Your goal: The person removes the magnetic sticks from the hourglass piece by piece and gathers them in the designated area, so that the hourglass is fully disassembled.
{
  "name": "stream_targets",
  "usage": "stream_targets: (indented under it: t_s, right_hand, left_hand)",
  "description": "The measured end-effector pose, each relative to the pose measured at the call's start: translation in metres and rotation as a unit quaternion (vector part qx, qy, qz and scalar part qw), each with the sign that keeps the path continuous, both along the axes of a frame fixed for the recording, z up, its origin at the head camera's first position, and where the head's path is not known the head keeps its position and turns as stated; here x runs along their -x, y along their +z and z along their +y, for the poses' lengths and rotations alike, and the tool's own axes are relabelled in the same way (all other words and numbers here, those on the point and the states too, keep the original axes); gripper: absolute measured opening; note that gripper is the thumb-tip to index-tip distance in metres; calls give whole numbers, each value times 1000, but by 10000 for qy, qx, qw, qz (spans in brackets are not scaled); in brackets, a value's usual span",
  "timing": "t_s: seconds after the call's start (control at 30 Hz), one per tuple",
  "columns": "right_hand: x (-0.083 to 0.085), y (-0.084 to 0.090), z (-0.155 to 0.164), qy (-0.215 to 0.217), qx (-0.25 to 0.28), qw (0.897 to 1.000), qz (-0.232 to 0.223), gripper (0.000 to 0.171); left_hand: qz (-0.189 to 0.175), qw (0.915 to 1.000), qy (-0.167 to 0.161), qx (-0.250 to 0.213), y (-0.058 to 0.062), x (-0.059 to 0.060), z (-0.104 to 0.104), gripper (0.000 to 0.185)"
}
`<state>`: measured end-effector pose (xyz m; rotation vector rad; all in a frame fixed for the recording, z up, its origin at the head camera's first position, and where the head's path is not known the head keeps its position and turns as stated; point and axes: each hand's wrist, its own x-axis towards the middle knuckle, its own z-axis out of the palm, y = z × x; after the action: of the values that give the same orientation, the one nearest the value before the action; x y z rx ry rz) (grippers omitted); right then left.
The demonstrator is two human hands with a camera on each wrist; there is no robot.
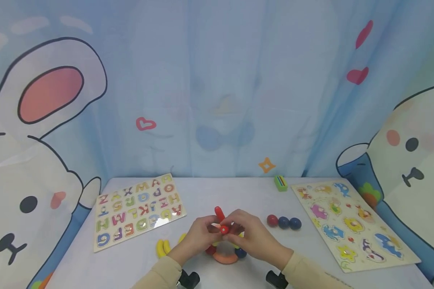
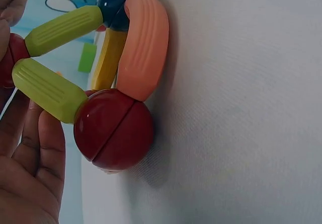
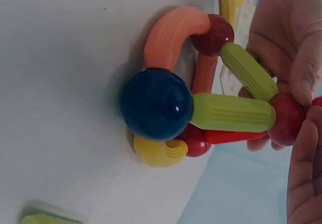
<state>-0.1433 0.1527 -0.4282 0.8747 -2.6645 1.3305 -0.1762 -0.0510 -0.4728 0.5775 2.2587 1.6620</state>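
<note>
Toy frame (image 1: 224, 245) of rods and balls stands at the front middle of the worktop (image 1: 238, 192). Base: orange curved rod (image 2: 146, 43), red ball (image 2: 114, 129), blue ball (image 3: 157, 104). Two green rods (image 3: 232, 112) rise from the base balls to a red top ball (image 1: 224, 229), and a red rod (image 1: 219, 212) stands above it.

Both hands meet at the top. Left hand (image 1: 199, 235) has fingers curled around the upper joint; right hand (image 1: 249, 235) pinches it from the other side. Both are clamped on the frame's top.

Judgement: parts look like light, stiff, smooth plastic. Joints probably part under a sideways pull, so the frame is best taken at a ball, with the base steadied. Balls would roll if freed.

Nearby: yellow pieces (image 1: 162, 248) left of the frame; three loose balls (image 1: 283, 222), one red and two blue, to the right. Alphabet puzzle (image 1: 137, 210) lies well apart on the left, animal puzzle (image 1: 354, 222) on the right, green block (image 1: 281, 183) near the rear edge. Cartoon curtain (image 1: 217, 80) behind.
</note>
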Motion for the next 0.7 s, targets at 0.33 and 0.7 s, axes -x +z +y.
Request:
stream_targets:
  t_s: [0.33, 0.7]
  right_hand:
    - [0, -3, 0, -168, -191, 9997, 8, 36]
    - [-2, -2, 11, -311, 263, 9965, -730, 40]
  left_hand:
    - [-177, 9998, -55, 12, 3, -2, 0, 34]
    - [-323, 9995, -9, 29, 5, -3, 0, 35]
